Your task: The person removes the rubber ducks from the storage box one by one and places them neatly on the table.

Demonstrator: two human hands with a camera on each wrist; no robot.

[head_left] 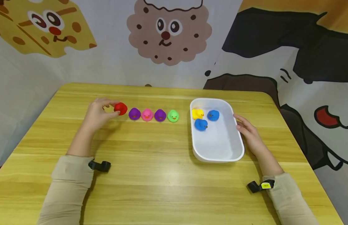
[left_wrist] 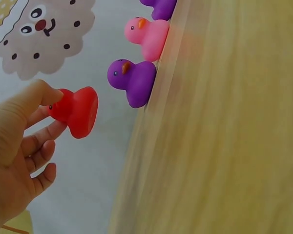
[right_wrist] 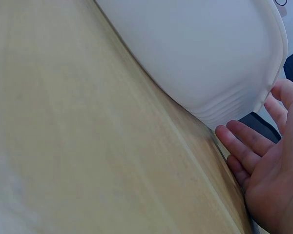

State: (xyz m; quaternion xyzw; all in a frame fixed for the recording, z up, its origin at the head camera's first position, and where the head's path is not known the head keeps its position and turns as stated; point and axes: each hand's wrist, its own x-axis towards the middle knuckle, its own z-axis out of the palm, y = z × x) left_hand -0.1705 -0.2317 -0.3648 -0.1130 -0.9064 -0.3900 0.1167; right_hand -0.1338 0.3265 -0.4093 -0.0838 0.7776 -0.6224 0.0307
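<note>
Between thumb and fingertips, my left hand (head_left: 98, 113) pinches a red rubber duck (head_left: 121, 108) at the left end of a row of ducks. In the left wrist view the red duck (left_wrist: 77, 111) is held by its head, with its flat base facing the purple duck (left_wrist: 133, 82). The row runs purple (head_left: 134, 114), pink (head_left: 147, 115), purple (head_left: 160, 115) and green (head_left: 173, 116). My right hand (head_left: 249, 132) rests its fingers against the right side of a white plastic basin (head_left: 219, 157); in the right wrist view the fingertips (right_wrist: 223, 131) are at its wall.
Inside the basin sit a yellow duck (head_left: 197, 114) and two blue ducks (head_left: 213, 115), all toward its left and far side. The wooden table (head_left: 151, 187) ends at a cartoon-printed cloth (head_left: 112, 68) behind. Each wrist wears a small black camera (head_left: 102, 166).
</note>
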